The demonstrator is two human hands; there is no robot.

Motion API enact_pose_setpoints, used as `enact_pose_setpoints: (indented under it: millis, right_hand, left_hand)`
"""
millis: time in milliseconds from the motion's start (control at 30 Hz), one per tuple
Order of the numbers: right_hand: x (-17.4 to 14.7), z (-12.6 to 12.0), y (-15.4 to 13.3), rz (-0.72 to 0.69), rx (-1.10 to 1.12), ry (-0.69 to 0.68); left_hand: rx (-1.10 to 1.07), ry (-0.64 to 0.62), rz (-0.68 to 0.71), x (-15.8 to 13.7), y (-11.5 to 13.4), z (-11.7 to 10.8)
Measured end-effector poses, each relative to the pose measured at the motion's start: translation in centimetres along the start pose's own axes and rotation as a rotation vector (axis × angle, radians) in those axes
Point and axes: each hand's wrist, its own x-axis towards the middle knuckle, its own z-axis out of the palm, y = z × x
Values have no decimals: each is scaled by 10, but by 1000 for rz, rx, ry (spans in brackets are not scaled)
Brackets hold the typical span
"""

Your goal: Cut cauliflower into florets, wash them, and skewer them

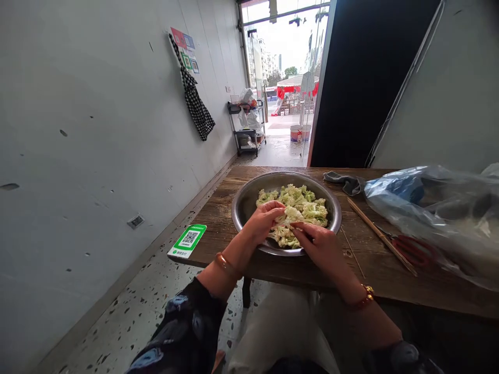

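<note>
A wide metal bowl stands on the wooden table, holding many pale green cauliflower florets. Over its near side my left hand pinches a cauliflower piece between thumb and fingers. My right hand meets it from the right, fingers closed at the lower part of the same piece. The fingertips of both hands almost touch. The exact grip of the right fingers is partly hidden.
Right of the bowl lie a wooden stick, a thin skewer, red-handled scissors, a dark cloth and a large clear plastic bag. A green QR-code card lies at the table's left edge.
</note>
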Motion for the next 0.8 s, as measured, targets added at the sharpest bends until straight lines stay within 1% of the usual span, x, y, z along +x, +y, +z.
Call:
enact_pose_setpoints:
  millis: [133,267,400,500,667,733,800]
  right_hand:
    - [-1,4,1,1,-2,63]
    - [-4,6,1,-7,-3,131]
    - [-5,4,0,-6,8,143]
    - [-3,2,1,11,27,138]
    - [0,0,4,55,31,51]
    - [1,-1,5,70,37,46]
    - [2,-1,7,97,55,71]
  left_hand:
    - [36,17,23,2,-4,-2]
    - [106,-16,61,6,-9,-3]
    - [144,-77,97,9,-13,-2]
    - [150,-96,115,11,-16,0]
    - [121,-40,105,10,-17,1]
    - [134,3,99,9,-15,1]
    - [188,75,128,11,-13,-2]
